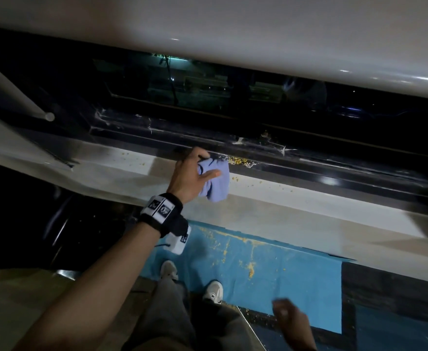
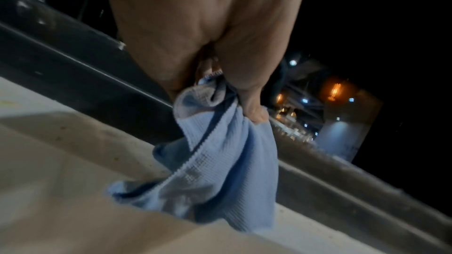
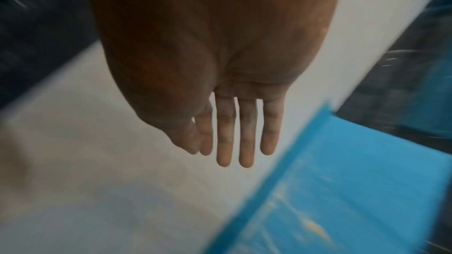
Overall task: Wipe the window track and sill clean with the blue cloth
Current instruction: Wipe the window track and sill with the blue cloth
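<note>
Left hand (image 1: 191, 176): reaches forward to the window, fingers and thumb curled round a bunched blue cloth (image 1: 214, 182). The left wrist view shows the thumb (image 2: 252, 103) pinching the gathered top of the cloth (image 2: 215, 161) against the palm, the loose lower folds hanging down and touching the pale sill (image 2: 61, 181).

Blue cloth: waffle-weave, light blue, crumpled. Located at the far edge of the sill (image 1: 271, 198), right beside the near rail of the window track (image 1: 309, 168).

Window track: dark, glossy, running left to right along the far side of the sill. Carries white streaks and a patch of yellow crumbs (image 1: 239, 162) just right of the cloth.

Sill: cream-coloured ledge. A few scattered yellow crumbs lie on it to the right of the cloth, and a few more to the left, near the track.

Right hand (image 1: 287, 316): low and near, at the lower right, blurred in the head view. The right wrist view shows its fingers (image 3: 247, 132) straight and close together, holding nothing, above the pale wall surface and the blue sheet (image 3: 342, 190).

Blue sheet (image 1: 284, 274): lies on the floor below the sill, speckled with yellow debris along its far edge and down its middle.

Wrist-worn camera band (image 1: 161, 210): black strap with white marked tags, on the left wrist.

Shoes (image 1: 213, 291): two pale shoes, standing at the near-left edge of the blue sheet.

Window glass (image 1: 208, 89): dark, with dim lights showing through.
</note>
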Available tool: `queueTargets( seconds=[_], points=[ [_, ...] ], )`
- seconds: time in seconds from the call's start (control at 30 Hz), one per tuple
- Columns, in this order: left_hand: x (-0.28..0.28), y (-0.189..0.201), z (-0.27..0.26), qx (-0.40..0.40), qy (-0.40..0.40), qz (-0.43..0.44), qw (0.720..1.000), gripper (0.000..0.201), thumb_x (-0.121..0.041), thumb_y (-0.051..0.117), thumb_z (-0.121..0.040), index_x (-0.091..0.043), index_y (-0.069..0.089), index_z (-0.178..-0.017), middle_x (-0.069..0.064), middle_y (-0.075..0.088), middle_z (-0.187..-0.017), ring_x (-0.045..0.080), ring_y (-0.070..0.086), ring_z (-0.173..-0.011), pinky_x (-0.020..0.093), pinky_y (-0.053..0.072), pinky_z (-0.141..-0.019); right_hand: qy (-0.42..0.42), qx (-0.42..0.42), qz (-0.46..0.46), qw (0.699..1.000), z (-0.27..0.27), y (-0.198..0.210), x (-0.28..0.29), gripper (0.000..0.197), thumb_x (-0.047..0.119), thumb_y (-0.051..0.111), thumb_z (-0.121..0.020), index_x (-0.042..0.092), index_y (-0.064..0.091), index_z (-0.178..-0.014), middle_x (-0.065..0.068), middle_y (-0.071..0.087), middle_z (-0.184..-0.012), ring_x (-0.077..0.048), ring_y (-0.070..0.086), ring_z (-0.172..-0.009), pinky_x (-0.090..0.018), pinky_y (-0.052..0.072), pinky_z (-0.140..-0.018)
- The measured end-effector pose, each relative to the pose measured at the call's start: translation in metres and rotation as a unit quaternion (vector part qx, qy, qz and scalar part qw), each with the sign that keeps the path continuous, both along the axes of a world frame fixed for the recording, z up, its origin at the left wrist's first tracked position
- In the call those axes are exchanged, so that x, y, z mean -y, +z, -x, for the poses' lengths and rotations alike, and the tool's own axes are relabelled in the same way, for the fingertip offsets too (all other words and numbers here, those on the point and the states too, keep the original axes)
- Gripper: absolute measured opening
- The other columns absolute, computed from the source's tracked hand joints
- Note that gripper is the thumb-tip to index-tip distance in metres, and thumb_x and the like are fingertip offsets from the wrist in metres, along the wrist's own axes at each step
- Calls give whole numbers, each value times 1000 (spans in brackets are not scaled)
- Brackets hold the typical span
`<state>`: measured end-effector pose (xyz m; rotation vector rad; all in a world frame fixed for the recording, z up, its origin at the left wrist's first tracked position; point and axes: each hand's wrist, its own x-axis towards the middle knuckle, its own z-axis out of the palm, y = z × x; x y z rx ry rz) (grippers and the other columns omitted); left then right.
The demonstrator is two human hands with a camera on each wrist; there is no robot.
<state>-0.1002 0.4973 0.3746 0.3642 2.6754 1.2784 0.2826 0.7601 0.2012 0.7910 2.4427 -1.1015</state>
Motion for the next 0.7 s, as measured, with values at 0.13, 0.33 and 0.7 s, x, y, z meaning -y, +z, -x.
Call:
queueTargets(
  seconds=[0.13, 0.33, 0.7],
  points=[
    [7, 21, -38, 20, 23, -43, 999, 32, -41, 76, -93, -18, 58, -105, -5, 66, -95, -2, 60, -86, 14, 45, -73, -31, -191, 61, 979, 117, 114, 29, 18, 22, 71, -103, 37, 70, -113, 21, 78, -102, -1, 77, -95, -17, 59, -80],
    [-12, 41, -77, 108, 41, -202, 973, 24, -43, 61, -103, -20, 58, -108, 2, 67, -103, 18, 66, -96, 36, 55, -83, -54, -260, 347, 900, 210, 214, 72, 41, 42, 48, -115, 34, 46, -154, 5, 65, -144, -23, 65, -132, -45, 55, -106],
    [8, 9, -82, -19, -130, -2, 991, 18, -37, 55, -106, -23, 65, -110, -9, 66, -105, 7, 62, -95, 33, 54, -85, -35, -281, 128, 950, 241, 182, 81, 24, 40, 61, -109, 35, 63, -133, 8, 75, -120, -18, 73, -106, -46, 60, -94]
  ],
)
